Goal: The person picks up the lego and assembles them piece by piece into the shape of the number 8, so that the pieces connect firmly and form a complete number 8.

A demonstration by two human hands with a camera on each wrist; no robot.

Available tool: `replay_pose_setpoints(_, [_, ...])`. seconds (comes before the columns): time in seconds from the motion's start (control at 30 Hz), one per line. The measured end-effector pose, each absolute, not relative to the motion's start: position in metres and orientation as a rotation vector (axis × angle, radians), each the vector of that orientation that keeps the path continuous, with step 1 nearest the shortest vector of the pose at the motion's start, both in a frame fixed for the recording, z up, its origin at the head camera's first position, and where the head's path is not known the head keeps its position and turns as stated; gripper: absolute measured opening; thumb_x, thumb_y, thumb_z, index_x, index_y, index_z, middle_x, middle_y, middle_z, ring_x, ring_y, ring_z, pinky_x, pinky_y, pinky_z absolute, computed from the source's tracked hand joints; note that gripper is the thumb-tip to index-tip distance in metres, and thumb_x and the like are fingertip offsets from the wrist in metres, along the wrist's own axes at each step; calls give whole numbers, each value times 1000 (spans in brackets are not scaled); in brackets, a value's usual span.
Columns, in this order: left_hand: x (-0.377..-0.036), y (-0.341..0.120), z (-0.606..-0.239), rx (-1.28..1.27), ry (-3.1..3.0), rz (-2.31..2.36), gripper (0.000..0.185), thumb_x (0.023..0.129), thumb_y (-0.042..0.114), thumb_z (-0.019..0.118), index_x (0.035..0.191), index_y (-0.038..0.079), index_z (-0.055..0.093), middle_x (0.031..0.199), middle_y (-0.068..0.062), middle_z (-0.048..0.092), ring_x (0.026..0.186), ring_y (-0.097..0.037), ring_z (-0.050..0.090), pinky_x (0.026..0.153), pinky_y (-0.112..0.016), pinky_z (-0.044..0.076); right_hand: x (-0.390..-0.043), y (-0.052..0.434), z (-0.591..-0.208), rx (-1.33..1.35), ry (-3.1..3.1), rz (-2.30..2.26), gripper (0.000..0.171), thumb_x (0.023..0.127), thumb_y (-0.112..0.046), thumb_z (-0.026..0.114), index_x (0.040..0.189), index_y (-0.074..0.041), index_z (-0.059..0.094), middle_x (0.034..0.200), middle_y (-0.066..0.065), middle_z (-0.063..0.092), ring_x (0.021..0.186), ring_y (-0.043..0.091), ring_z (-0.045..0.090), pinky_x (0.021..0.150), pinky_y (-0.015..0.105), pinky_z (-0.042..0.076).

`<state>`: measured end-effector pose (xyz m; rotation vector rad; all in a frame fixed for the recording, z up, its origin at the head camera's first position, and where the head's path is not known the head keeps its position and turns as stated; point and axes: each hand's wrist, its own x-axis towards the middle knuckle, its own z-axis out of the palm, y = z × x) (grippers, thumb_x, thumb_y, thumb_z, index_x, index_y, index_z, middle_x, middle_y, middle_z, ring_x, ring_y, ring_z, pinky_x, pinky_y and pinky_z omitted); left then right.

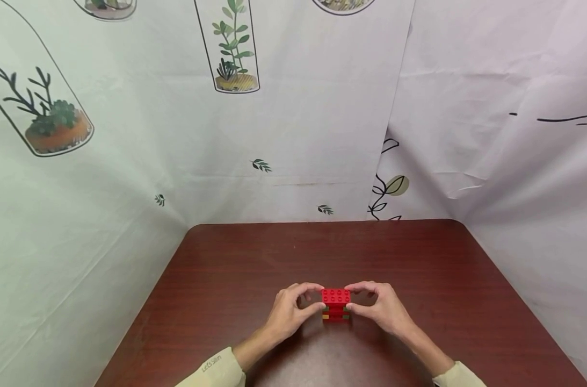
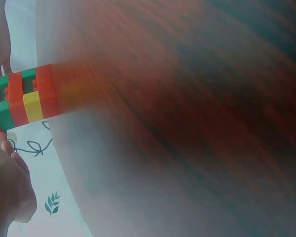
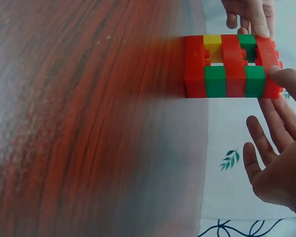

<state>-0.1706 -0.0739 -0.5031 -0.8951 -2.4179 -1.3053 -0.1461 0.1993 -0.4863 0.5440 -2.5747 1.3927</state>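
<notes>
A small tower of toy building bricks stands upright on the table. Three long red bricks form its layers, with short bricks between them at the ends. In the right wrist view a yellow brick and a green brick sit in the lower gap, with green bricks in the upper gap. Studs show on the top red brick. My left hand pinches that brick's left end between thumb and fingers. At its right end, my right hand does likewise, its other fingers spread loosely in the right wrist view.
The dark brown wooden table extends around the tower on all sides. White cloth printed with plants hangs behind the far edge and along both sides.
</notes>
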Motion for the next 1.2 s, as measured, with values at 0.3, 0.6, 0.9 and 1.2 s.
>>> replay_pose_setpoints(0.3, [-171, -74, -507, -952, -2339, -1234, 33, 89, 28, 88, 119, 21, 77, 84, 0, 65, 65, -22, 60, 59, -19, 44, -147, 198, -487, 566, -2556, 1349, 31, 84, -19, 92, 113, -19, 81, 103, -10, 78, 93, 21, 70, 79, 37, 55])
replay_pose_setpoints(0.6, [-170, -74, -505, -946, -2352, -1191, 33, 89, 30, 88, 119, 22, 76, 82, -4, 66, 66, -20, 61, 60, -18, 43, -145, 195, -489, 547, -2518, 1359, 31, 82, -16, 94, 111, -19, 81, 100, -10, 77, 89, 22, 70, 75, 31, 53])
replay_pose_setpoints(0.9, [-174, -79, -503, -935, -2423, -1217, 42, 87, 33, 90, 125, 22, 75, 92, -3, 70, 71, -20, 60, 62, -20, 45, -143, 195, -486, 558, -2539, 1343, 42, 82, -19, 95, 120, -14, 78, 109, -5, 77, 97, 24, 69, 81, 35, 54])
replay_pose_setpoints(1.2, [-178, -78, -498, -951, -2396, -1312, 44, 86, 30, 91, 126, 18, 77, 107, 8, 76, 79, -11, 58, 64, -21, 45, -145, 196, -484, 568, -2570, 1402, 44, 84, -23, 93, 124, -15, 77, 115, -6, 77, 100, 29, 68, 85, 46, 54])
